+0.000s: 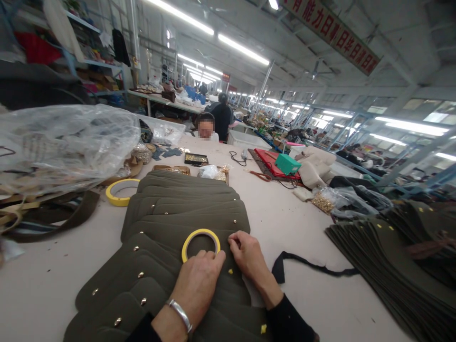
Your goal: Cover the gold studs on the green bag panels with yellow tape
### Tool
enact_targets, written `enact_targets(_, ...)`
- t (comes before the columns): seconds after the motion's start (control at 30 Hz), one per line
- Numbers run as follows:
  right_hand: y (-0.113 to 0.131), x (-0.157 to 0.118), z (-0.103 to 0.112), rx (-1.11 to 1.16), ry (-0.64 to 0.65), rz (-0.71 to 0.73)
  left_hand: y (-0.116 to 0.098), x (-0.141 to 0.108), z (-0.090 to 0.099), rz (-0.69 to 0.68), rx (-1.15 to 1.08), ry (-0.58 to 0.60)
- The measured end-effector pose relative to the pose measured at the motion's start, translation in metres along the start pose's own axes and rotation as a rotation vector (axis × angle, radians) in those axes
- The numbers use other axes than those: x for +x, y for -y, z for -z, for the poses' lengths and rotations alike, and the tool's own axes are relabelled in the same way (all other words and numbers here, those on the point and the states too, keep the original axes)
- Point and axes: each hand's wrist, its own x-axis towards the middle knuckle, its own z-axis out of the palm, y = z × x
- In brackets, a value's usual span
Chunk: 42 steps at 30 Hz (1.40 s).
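Observation:
My left hand (pixel 198 284) is closed on the near side of a roll of yellow tape (pixel 185 248), which rests over a spread of overlapping dark olive flaps (pixel 185 199). To its right, my right hand (pixel 249 254) pinches with thumb and forefinger at the right edge of the flaps; what lies between the fingertips is too small to make out. Several flaps carry shiny metal studs (pixel 141 274). Small bits of yellow tape (pixel 230 271) stick to the flaps beside and below my right hand.
Another yellow tape roll (pixel 113 195) lies left of the flaps, by a heap of clear plastic (pixel 71 142). A black strip (pixel 313 266) and stacked olive pieces (pixel 377 256) are at right. A teal box (pixel 288 164) sits farther back. A person (pixel 206 128) faces the table's far end.

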Motion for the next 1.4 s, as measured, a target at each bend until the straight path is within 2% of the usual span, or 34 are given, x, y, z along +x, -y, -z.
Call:
enact_targets(0.13,-0.004,-0.002,-0.001,-0.008,-0.024,-0.065,-0.001,0.000,0.001,0.011,0.003,0.006)
enact_targets(0.23,-0.008,-0.006,0.005,0.039,-0.101,-0.107,-0.002,-0.001,0.002,0.017,-0.003,0.012)
enact_targets(0.33,-0.013,-0.011,0.013,0.026,-0.134,0.085,-0.001,-0.001,0.001,0.017,-0.012,0.012)
enact_targets(0.43,-0.014,-0.013,0.015,-0.107,-0.053,0.353,0.001,-0.001,-0.002,0.017,-0.016,0.002)
enact_targets(0.5,-0.014,-0.013,0.011,-0.212,-0.013,0.422,0.002,0.000,-0.003,0.020,-0.017,-0.001)
enact_targets(0.6,-0.010,-0.010,0.001,-0.345,-0.004,0.354,0.002,0.001,-0.003,0.017,-0.018,0.008)
enact_targets(0.77,0.005,-0.001,-0.006,-0.429,-0.012,0.076,0.004,0.000,0.000,-0.036,-0.005,-0.027)
enact_targets(0.9,0.016,0.003,0.009,-0.348,0.059,-0.049,0.009,-0.001,0.005,-0.077,0.000,-0.089)
enact_targets(1.0,0.017,-0.002,0.028,-0.153,0.304,-0.040,0.014,-0.001,0.007,-0.092,-0.067,-0.188)
enact_targets(1.07,0.017,-0.006,0.039,0.017,0.381,-0.022,0.018,-0.001,0.006,-0.120,-0.153,-0.265)
enact_targets(1.1,0.017,-0.008,0.043,0.102,0.350,-0.025,0.021,0.000,0.004,-0.139,-0.205,-0.302)
enact_targets(1.17,0.019,-0.010,0.047,0.256,0.205,-0.034,0.025,0.001,0.001,-0.185,-0.298,-0.361)
enact_targets(1.23,0.024,-0.011,0.048,0.361,0.105,0.008,0.028,0.002,-0.002,-0.230,-0.347,-0.403)
enact_targets(1.4,0.039,-0.012,0.049,0.324,0.077,0.260,0.028,0.002,-0.004,-0.250,-0.376,-0.429)
